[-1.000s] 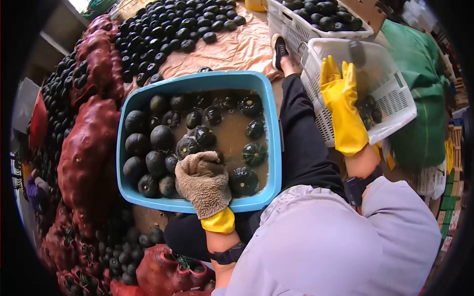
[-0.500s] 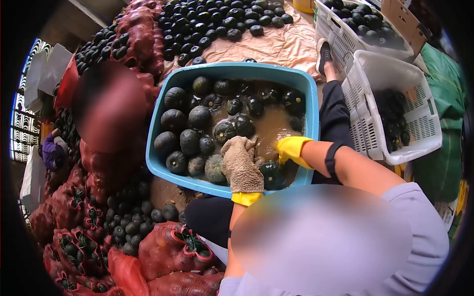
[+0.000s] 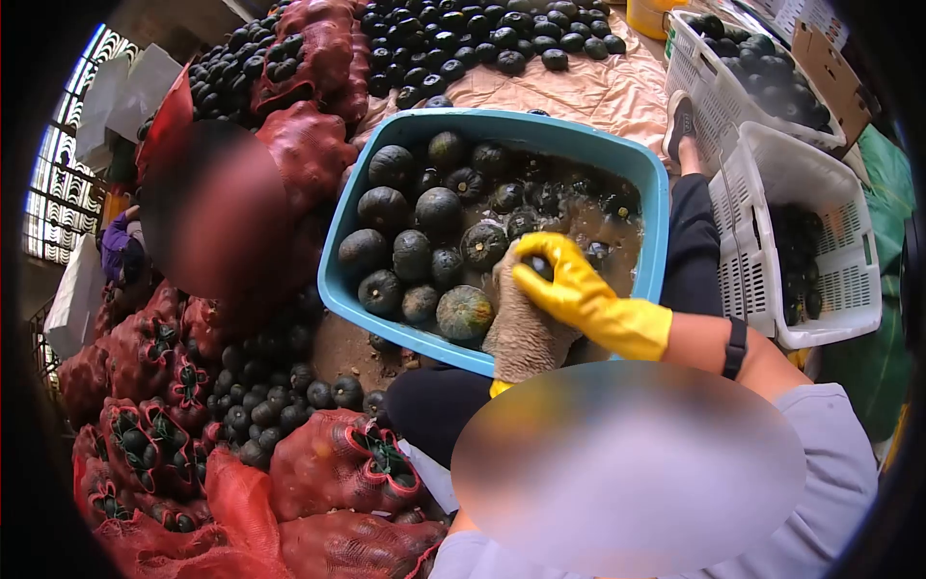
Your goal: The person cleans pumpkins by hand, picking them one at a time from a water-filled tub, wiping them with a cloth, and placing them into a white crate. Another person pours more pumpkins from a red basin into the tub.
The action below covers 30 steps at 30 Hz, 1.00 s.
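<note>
My right hand (image 3: 569, 285), in a yellow rubber glove, curls its fingers over a small dark green squash (image 3: 540, 266) just above the near right part of the blue tub (image 3: 340, 282). My left hand (image 3: 521, 333), in a fuzzy brown mitt worn over a yellow glove, cups the same squash from below and is partly hidden by the right hand. The tub holds muddy brown water and several dark squashes (image 3: 439, 207), mostly floating on its left side.
A white basket (image 3: 849, 289) with a few squashes stands to the right, and a fuller one (image 3: 704, 82) behind it. Red mesh sacks (image 3: 338, 463) of squashes lie left and near. Loose squashes (image 3: 463, 43) cover a tan sheet beyond. My black-trousered leg (image 3: 690, 241) runs beside the tub.
My right hand came back from the white basket into the tub, took a small squash and lifted it against the mitt. The view swung left.
</note>
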Tool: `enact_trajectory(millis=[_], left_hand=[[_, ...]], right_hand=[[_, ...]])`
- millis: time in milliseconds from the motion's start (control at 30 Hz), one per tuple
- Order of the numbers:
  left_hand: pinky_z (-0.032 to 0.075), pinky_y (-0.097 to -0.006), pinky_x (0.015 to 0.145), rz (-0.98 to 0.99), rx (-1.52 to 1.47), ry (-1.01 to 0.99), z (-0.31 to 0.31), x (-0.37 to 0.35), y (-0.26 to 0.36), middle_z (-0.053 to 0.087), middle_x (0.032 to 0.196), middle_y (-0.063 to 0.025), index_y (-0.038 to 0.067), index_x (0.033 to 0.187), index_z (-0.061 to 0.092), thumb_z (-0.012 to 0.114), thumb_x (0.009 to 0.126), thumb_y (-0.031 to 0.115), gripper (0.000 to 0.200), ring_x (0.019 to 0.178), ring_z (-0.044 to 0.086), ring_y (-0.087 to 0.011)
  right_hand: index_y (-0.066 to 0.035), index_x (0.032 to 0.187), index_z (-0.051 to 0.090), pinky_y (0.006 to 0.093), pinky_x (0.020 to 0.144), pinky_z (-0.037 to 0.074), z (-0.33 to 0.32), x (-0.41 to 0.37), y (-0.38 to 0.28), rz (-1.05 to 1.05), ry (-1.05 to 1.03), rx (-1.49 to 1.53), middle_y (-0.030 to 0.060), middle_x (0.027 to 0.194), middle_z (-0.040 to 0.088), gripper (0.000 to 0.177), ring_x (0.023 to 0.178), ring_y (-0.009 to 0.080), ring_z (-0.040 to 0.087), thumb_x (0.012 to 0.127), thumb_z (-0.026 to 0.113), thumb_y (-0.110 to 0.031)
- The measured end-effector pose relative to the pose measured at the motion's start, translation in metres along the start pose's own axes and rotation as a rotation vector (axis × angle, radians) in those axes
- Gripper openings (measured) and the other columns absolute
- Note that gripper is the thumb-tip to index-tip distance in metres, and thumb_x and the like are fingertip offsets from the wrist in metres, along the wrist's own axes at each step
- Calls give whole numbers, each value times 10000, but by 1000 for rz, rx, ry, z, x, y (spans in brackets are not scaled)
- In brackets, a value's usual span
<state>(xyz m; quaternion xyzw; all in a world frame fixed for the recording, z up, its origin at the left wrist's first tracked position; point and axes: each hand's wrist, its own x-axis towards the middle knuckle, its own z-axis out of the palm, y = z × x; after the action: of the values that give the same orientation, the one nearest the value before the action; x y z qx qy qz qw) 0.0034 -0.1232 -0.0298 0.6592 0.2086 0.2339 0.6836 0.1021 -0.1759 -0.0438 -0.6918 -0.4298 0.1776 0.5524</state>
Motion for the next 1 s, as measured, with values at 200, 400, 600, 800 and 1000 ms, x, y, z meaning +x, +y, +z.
enact_trajectory(millis=[200, 400, 600, 800, 1000], left_hand=[[477, -388, 1100, 267, 570, 6, -12, 17, -58, 618, 1298, -161, 40, 1482, 456, 839, 847, 121, 746, 1228, 612, -334], [483, -416, 1126, 336, 470, 18, -16, 0, 14, 608, 1354, -214, 4, 1450, 485, 897, 787, 137, 792, 1282, 616, -373], [556, -426, 986, 224, 534, 41, -36, -4, 21, 671, 1143, -177, 30, 1260, 619, 897, 739, 158, 605, 1098, 677, -390], [526, -428, 1070, 7, 283, 342, -2, -8, -8, 669, 1240, -175, 45, 1398, 535, 887, 836, 195, 681, 1232, 663, -363], [533, -396, 1062, 149, 582, 137, -40, -17, 2, 669, 1337, -151, 29, 1422, 503, 906, 793, 232, 774, 1215, 680, -332]], right_hand=[[-83, 1294, 692, 452, 1144, 454, 5, 8, 37, -98, 156, -147, 182, 1341, 676, 435, 1317, 358, 612, 916, 819, -255], [-69, 1334, 703, 390, 1091, 492, -33, 13, 0, 241, -244, 263, 118, 1241, 745, 359, 1247, 219, 658, 1047, 723, -284], [-59, 1373, 662, 371, 1008, 557, -16, -5, -25, 122, -206, 45, 153, 1339, 687, 435, 1077, 226, 718, 987, 765, -231], [-79, 1549, 520, 414, 1135, 484, -6, -7, 8, 166, 36, 139, 162, 1369, 658, 687, 1266, 300, 637, 968, 805, -309], [-167, 1517, 533, 396, 1106, 510, -52, 10, -32, 455, -588, 161, 108, 1399, 639, 679, 1267, 250, 638, 932, 822, -354]])
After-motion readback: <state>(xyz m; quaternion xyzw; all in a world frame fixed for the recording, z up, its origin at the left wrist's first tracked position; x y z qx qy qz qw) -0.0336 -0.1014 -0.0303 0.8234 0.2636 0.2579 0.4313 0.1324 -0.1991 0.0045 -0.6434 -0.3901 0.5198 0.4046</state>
